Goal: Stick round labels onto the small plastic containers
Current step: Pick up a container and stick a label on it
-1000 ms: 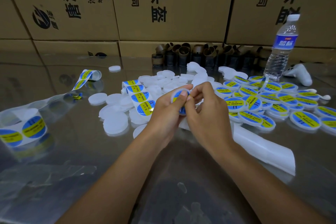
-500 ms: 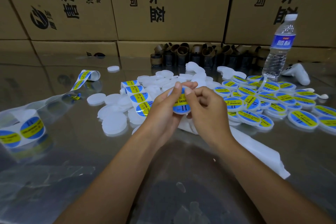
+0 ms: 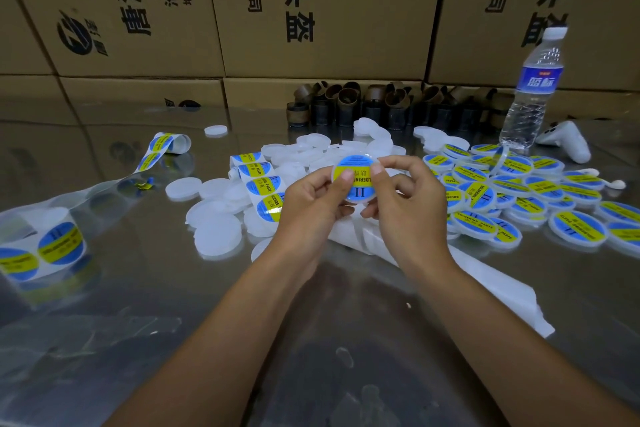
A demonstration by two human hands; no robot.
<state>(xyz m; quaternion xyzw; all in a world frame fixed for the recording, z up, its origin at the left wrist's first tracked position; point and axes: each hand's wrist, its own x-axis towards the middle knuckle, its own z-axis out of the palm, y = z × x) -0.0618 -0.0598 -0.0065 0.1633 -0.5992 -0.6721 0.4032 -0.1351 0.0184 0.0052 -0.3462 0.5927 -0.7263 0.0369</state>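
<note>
Head view: a small round container [image 3: 357,165], faced with a blue and yellow label [image 3: 362,189], is held up over the table [image 3: 138,288]. Its left edge is pinched by the left hand [image 3: 311,208] and its right edge by the right hand [image 3: 408,204], both thumbs pressed on the label. Unlabelled containers [image 3: 218,236] are heaped left beside a label strip [image 3: 263,184]; labelled containers [image 3: 575,227] are spread right.

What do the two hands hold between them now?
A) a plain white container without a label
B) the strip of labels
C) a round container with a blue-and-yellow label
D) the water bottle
C: the left hand and the right hand both pinch the labelled container, with their thumbs on its label.
</note>
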